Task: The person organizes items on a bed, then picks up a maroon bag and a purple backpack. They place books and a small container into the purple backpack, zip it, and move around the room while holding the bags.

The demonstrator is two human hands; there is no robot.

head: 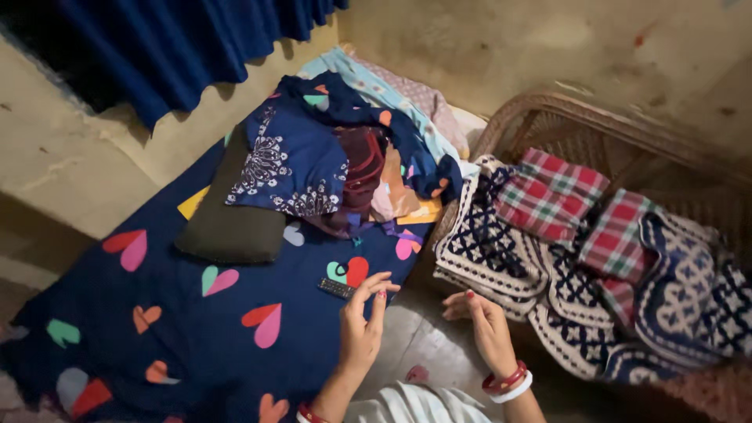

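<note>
The left hand (362,325) is raised above the near edge of the bed, with the fingers (376,283) loosely spread and a little curled. They hold nothing. The fingertips are just beside a small dark remote control (336,288), which lies flat on the bedsheet (157,345); I cannot tell if one finger touches it or only hangs over it. The remote control is to the left of the fingertips and slightly farther, next to a green and red heart printed on the sheet.

The right hand (484,325) is over the floor (415,337) between the bed and the wicker sofa (564,110). Its fingers are relaxed, half open and point to the left, and they grasp nothing. Red and white bangles (509,384) are on this wrist. The remote control is well to the left of this hand.

The bedsheet is dark blue with coloured hearts. On it, farther away, lies a dark cushion (231,227), and behind it a pile of clothes (329,157) in blue, maroon and other colours. On the sofa, at the right, there are checked red cloths (548,192) and blue and white patterned blankets (486,243). A blue curtain (188,47) hangs at the far left.
</note>
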